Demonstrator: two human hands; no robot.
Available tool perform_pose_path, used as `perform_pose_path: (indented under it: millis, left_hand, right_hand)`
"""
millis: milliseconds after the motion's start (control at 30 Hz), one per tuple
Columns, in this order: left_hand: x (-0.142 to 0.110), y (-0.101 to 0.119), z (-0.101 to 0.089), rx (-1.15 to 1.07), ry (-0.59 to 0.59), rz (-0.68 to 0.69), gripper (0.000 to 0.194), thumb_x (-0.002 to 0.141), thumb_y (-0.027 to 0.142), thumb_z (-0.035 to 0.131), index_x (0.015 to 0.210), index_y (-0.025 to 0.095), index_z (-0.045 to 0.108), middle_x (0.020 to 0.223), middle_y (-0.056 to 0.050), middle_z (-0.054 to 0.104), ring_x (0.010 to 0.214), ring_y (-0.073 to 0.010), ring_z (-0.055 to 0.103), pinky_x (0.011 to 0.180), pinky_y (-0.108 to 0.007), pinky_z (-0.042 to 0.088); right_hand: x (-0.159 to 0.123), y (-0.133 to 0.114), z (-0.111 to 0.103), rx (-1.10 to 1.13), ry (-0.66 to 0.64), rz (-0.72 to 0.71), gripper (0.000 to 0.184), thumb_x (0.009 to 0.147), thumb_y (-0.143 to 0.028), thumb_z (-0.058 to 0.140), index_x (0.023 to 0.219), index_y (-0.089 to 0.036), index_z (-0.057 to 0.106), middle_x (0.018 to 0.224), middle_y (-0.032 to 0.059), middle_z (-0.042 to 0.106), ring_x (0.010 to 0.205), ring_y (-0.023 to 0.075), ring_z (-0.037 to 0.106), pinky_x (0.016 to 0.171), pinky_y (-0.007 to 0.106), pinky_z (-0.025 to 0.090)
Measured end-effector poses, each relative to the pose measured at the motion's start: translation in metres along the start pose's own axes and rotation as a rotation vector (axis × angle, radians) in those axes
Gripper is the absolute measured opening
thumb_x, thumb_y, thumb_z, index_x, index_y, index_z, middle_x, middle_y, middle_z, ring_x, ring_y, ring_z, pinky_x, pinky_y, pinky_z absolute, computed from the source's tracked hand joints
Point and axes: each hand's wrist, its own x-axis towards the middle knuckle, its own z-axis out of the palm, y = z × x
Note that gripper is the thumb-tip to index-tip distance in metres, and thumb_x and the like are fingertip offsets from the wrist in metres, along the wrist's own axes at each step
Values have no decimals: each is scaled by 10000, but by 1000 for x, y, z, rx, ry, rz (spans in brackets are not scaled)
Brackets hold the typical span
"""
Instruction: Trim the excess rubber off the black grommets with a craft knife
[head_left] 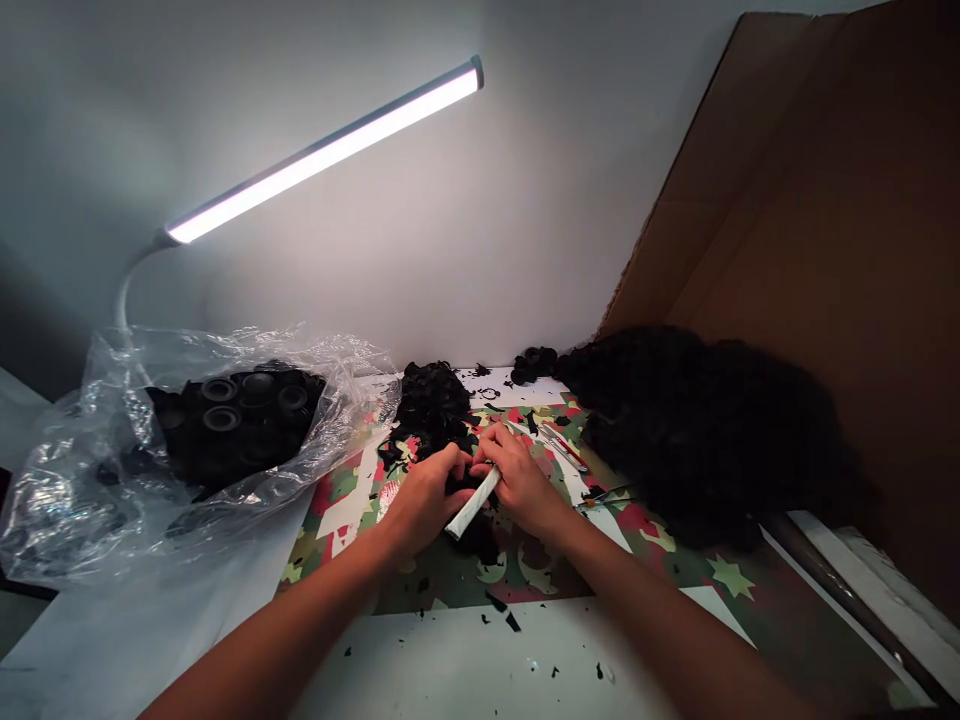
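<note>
My right hand point(525, 485) is closed around a slim white stick-like handle point(472, 508), which looks wrapped and slants down toward me. What sits at its far end is hidden by my fingers. Close beside it, my left hand point(424, 495) has its fingers curled in a pinch, with the fingertips nearly meeting those of the right. Any small piece between them is too hidden to make out. Just beyond my hands lies a heap of black scraps point(431, 400). Below them, more black bits point(480, 545) rest on the camouflage-patterned sheet point(420, 590).
On the left, a clear plastic bag point(67, 500) holds black round parts point(221, 419). A large black pile point(697, 430) stands right, against cardboard point(825, 200). Slim tools point(566, 450) lie right of my hands. A lit tube lamp point(330, 150) hangs above.
</note>
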Motion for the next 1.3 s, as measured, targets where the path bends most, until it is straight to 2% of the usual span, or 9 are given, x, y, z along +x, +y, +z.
perform_pose_path:
  millis: [133, 300, 467, 633, 767, 867, 933, 1133, 1300]
  left_hand:
    - [1, 3, -2, -18, 9, -50, 387, 781, 195, 743, 1107, 243, 539, 922, 13, 664, 730, -163, 604, 673, -283, 482]
    - [3, 8, -5, 13, 93, 186, 466, 812, 59, 650, 1218, 281, 590, 1292, -69, 590, 1202, -246, 568, 995, -400, 477]
    - [5, 10, -6, -196, 27, 23, 321, 799, 119, 689, 1097, 236, 685, 1069, -53, 688, 972, -212, 648, 857, -335, 515]
    - [10, 9, -12, -425, -34, -264, 318, 836, 335, 696, 1136, 237, 733, 1085, -58, 684, 996, -232, 635, 854, -326, 493]
    - [10, 9, -12, -603, -20, -296, 411, 809, 306, 720, 1217, 263, 702, 1122, -50, 657, 1067, -229, 616, 916, -323, 476]
    - [10, 10, -10, -688, 25, -323, 510, 749, 227, 767, 1245, 245, 652, 1127, -52, 687, 1085, -226, 622, 960, -338, 462]
    - [10, 10, -10, -701, 53, -343, 416, 736, 217, 768, 1139, 207, 667, 1046, -55, 711, 1001, -222, 648, 906, -338, 485]
    - [11, 14, -15, -491, 106, -340, 283, 781, 239, 695, 1061, 199, 698, 990, -47, 716, 925, -213, 646, 856, -332, 481]
    - [10, 12, -14, -446, 111, -313, 284, 784, 239, 681, 1065, 201, 684, 1043, -51, 721, 986, -222, 650, 891, -331, 480]
  right_hand:
    - [3, 5, -3, 67, 40, 143, 243, 945, -252, 452, 706, -222, 431, 682, -13, 497, 681, 175, 458, 690, 310, 360]
    - [4, 10, -4, 172, -3, 208, 365, 968, -442, 405, 676, -223, 411, 626, -32, 433, 600, 145, 411, 551, 263, 325]
    - [4, 20, 0, 238, 6, 248, 487, 959, -597, 352, 676, -223, 480, 596, -30, 427, 550, 144, 413, 512, 261, 346]
    - [4, 21, -6, 196, 179, 240, 483, 989, -569, 330, 761, -229, 587, 782, 31, 582, 784, 205, 556, 758, 323, 438]
    - [3, 12, -12, 218, 342, 227, 497, 1021, -503, 282, 781, -235, 625, 841, 35, 605, 823, 203, 558, 798, 328, 428]
    - [0, 4, -13, 292, 312, 242, 361, 995, -483, 416, 833, -234, 620, 683, -13, 528, 637, 166, 481, 623, 287, 399]
    - [-2, 0, -13, 337, 296, 227, 247, 949, -455, 544, 853, -233, 592, 665, -34, 515, 611, 149, 468, 583, 266, 383]
    - [-5, -2, -10, 371, 153, 206, 211, 921, -433, 605, 887, -226, 623, 727, -17, 612, 632, 152, 551, 580, 265, 417]
    - [-6, -4, -8, 290, 169, 130, 162, 900, -389, 637, 864, -231, 633, 860, 21, 693, 775, 196, 643, 712, 311, 484]
